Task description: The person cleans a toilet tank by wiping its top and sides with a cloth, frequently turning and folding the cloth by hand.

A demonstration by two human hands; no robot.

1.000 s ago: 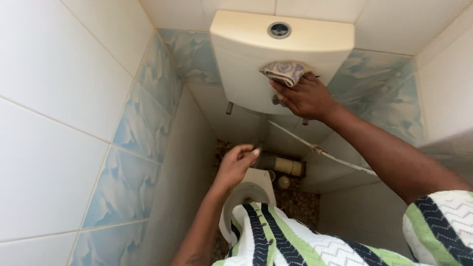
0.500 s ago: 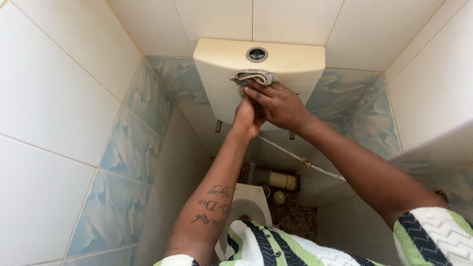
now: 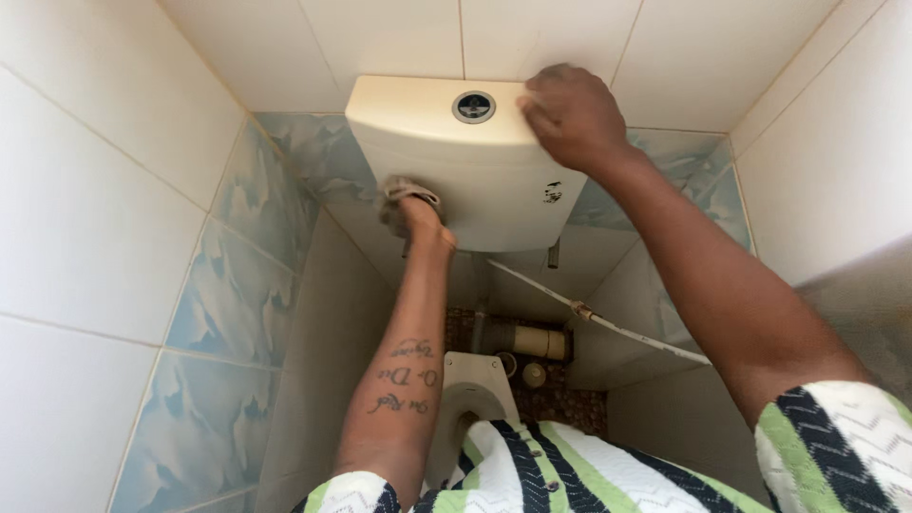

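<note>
A cream toilet cistern (image 3: 475, 180) hangs on the tiled back wall, with a round flush button (image 3: 473, 106) in its lid. My left hand (image 3: 418, 214) presses a crumpled grey cloth (image 3: 397, 198) against the lower left front of the cistern. My right hand (image 3: 570, 114) rests palm down on the right end of the cistern lid, fingers together, holding nothing. Both forearms reach forward from my striped green, white and black top (image 3: 570, 475).
The white toilet bowl (image 3: 470, 389) sits below between my arms. A thin white hose (image 3: 589, 313) runs diagonally under the cistern. A pipe (image 3: 532, 340) lies at the floor behind the bowl. Tiled walls (image 3: 123, 237) close in on both sides.
The cloth went from my right hand to my left hand. The left hand moved to the cistern's lower left front, and the right hand rose onto the lid.
</note>
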